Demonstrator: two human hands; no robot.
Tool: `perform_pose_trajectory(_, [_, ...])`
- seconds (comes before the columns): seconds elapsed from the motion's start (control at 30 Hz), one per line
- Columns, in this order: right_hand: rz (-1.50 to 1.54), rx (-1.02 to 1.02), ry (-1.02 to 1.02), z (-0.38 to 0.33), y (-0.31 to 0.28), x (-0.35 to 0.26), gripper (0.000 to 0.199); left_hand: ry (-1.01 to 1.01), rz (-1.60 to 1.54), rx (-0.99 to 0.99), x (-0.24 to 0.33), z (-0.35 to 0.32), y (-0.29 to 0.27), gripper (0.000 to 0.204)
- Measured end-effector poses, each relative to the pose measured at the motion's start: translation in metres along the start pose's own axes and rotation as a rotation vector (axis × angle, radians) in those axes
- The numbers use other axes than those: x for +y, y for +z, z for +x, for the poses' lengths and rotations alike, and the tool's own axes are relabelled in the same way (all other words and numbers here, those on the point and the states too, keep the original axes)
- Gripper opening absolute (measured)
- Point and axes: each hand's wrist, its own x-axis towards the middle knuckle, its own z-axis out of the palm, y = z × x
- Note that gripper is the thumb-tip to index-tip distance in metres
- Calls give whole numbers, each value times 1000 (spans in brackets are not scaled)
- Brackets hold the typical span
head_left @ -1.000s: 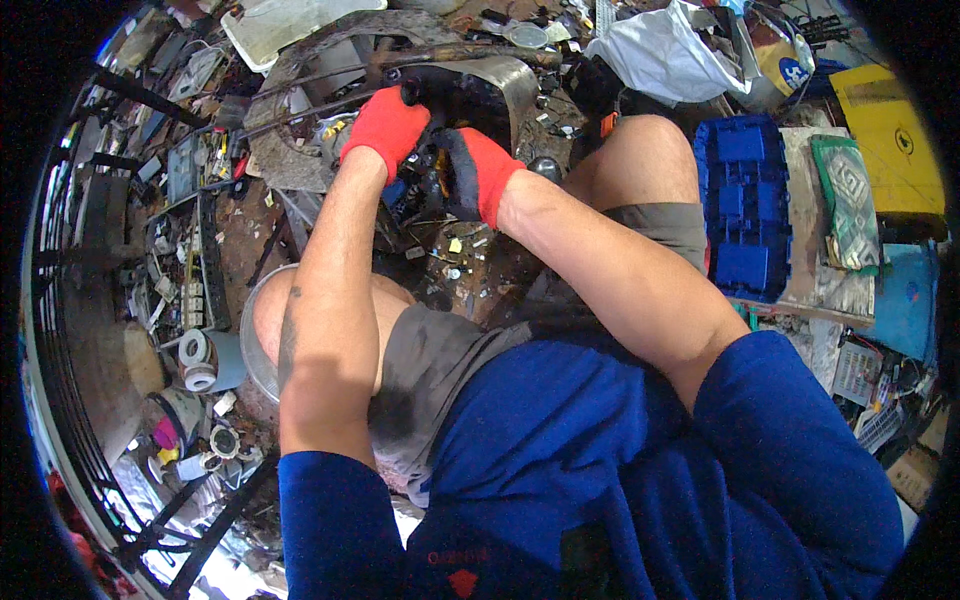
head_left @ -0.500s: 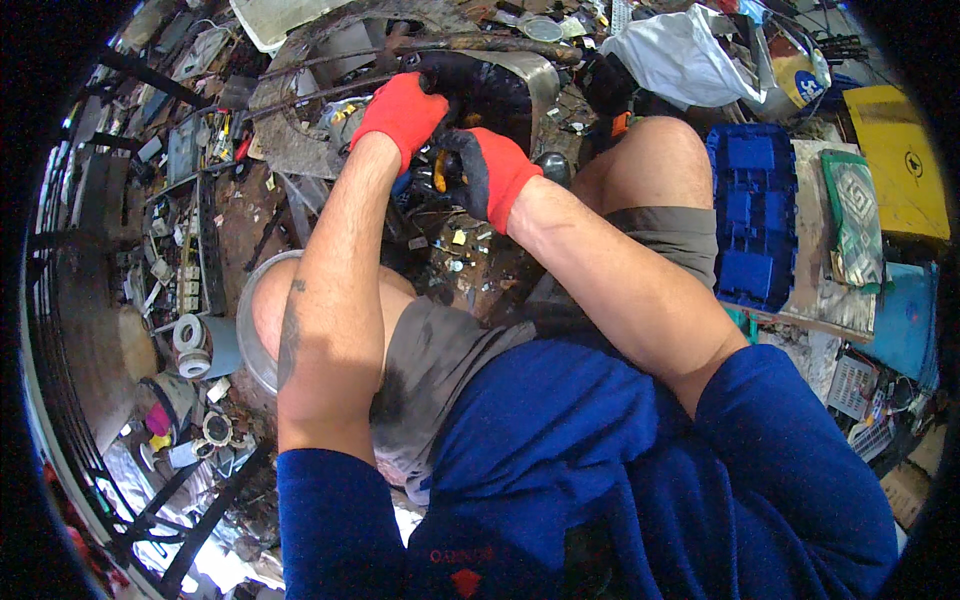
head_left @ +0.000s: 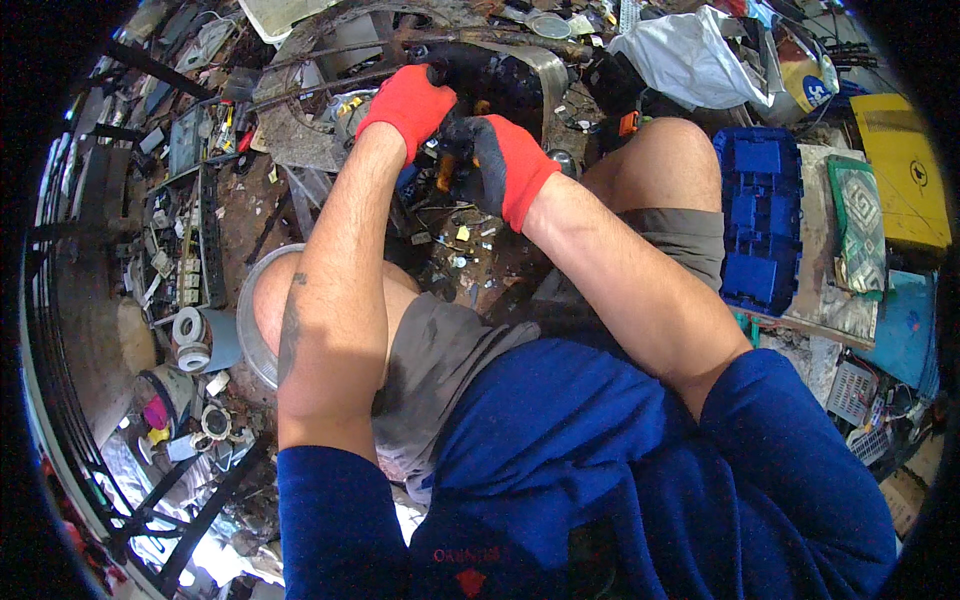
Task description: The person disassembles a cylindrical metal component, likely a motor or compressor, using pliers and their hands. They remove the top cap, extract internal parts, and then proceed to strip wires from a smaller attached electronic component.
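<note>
I can make out small red lettering over a red emblem on the blue shirt, bottom middle of the frame; upper right, white characters on a container's blue patch, a dark round sign on a yellow panel

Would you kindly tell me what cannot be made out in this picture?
In the head view:
Left hand: anything in its grasp, hidden by the back of the hand.
Right hand: anything inside its palm, hidden by the hand itself.
Orange piece: too small and blurred to identify.
Pale tray: far end cut off by the top edge.
</note>
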Motion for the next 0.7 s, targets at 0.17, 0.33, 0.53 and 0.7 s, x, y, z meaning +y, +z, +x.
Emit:
perform_pose_trajectory(0.17, [153, -31, 240, -12, 12, -54, 17, -23, -9, -24, -9, -1, -1, 44])
perform_pose_trajectory(0.33, [13, 25, 245, -5, 16, -51, 17, -44, -33, -18, -24, -4, -2, 44])
perform_pose_trajectory(0.53, [-720, -94, -113, -9, -16, -30, 20, -32, 0, -8, 6, -15, -7, 44])
perform_pose_trajectory(0.7, [-881, -119, -80, -15, -2, -61, 20, -49, 57, -16, 1, -6, 0, 43])
